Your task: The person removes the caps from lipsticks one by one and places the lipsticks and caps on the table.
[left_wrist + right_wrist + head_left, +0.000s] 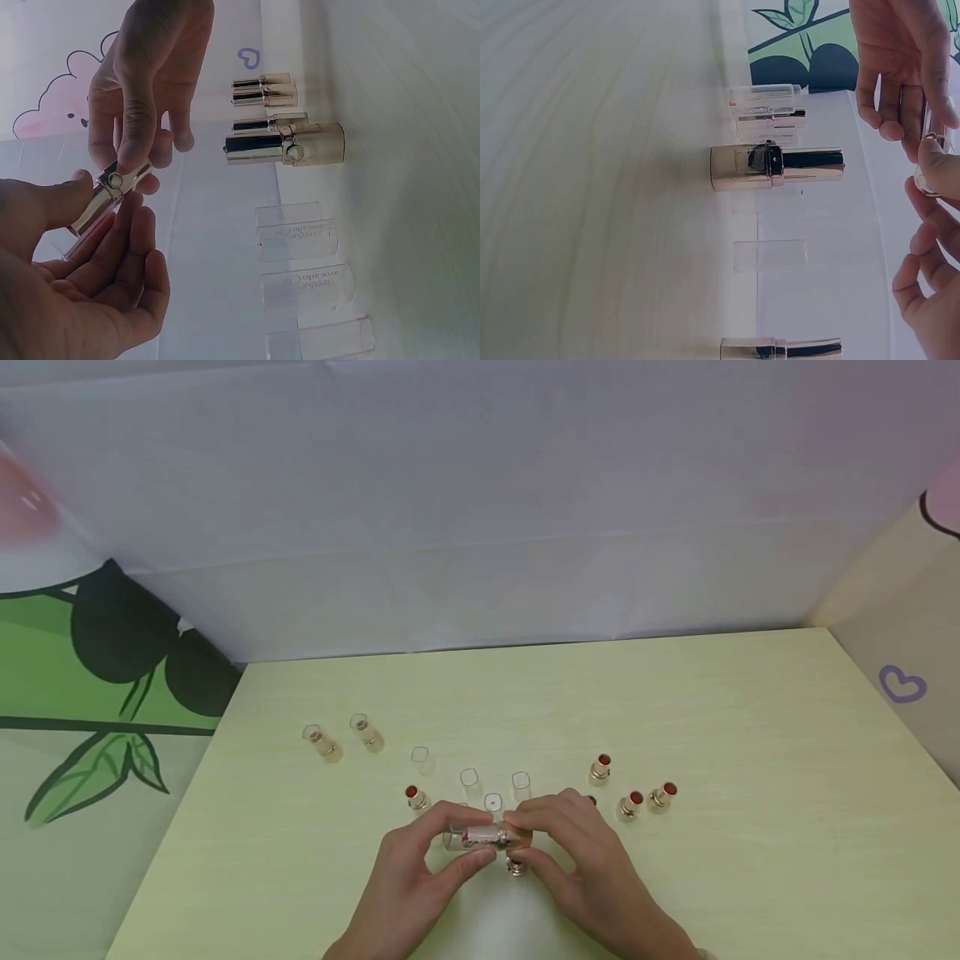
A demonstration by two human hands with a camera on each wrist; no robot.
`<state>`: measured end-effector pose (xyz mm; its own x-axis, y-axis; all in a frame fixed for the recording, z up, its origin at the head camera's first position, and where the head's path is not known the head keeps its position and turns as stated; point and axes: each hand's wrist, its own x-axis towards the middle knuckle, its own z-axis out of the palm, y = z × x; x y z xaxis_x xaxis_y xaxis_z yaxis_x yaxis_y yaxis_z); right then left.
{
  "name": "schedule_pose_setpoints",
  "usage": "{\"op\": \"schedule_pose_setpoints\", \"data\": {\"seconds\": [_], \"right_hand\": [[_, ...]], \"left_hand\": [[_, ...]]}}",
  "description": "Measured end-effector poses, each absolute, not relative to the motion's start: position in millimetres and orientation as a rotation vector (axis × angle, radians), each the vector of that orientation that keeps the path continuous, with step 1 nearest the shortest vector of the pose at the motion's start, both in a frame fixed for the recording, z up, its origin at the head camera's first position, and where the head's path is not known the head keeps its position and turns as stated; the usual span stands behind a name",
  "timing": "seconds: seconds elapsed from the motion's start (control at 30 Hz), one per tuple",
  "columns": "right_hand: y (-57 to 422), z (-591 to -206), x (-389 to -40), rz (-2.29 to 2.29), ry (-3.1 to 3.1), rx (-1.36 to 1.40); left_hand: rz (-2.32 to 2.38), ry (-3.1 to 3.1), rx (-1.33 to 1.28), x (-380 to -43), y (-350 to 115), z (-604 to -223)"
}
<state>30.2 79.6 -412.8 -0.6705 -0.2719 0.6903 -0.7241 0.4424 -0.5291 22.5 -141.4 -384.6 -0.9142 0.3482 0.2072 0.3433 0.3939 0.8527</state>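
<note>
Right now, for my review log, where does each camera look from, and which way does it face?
Head: worn on the head, facing forward and down at the table; the left hand and right hand show, both holding a lipstick tube.
Left wrist: worn on that wrist, picture turned sideways, looking across the table past clear caps; both hands show.
Right wrist: worn on the other wrist, also sideways, looking past upright lipsticks; both hands show.
Shared: head and left wrist both include the purple heart.

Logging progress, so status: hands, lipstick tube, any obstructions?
Left hand, right hand: each pinching an end. Lipstick tube held sideways between them. Another tube close by; nothing visibly blocking.
</note>
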Motion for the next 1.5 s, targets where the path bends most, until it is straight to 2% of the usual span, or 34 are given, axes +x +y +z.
{"op": "schedule_pose_setpoints", "data": {"seconds": [0.33, 0.77, 1.0, 1.23, 1.5], "right_hand": [[87, -411, 29, 1.088, -2.221, 0.754], [102, -409, 17, 1.088, -2.278, 0.768], [110, -410, 9, 1.123, -2.240, 0.761], [117, -409, 2, 1.152, -2.221, 0.787], [121, -409, -6, 1.182, -2.212, 0.826]], "left_hand": [[1.668, 2.786, 0.766, 23, -146, -381], [1.625, 2.850, 0.792, 13, -143, -372], [1.330, 3.063, 0.862, 7, -150, -370], [0.968, 3.213, 1.161, -4, -148, -384], [0.770, 3.292, 1.218, -6, -139, -402]]}}
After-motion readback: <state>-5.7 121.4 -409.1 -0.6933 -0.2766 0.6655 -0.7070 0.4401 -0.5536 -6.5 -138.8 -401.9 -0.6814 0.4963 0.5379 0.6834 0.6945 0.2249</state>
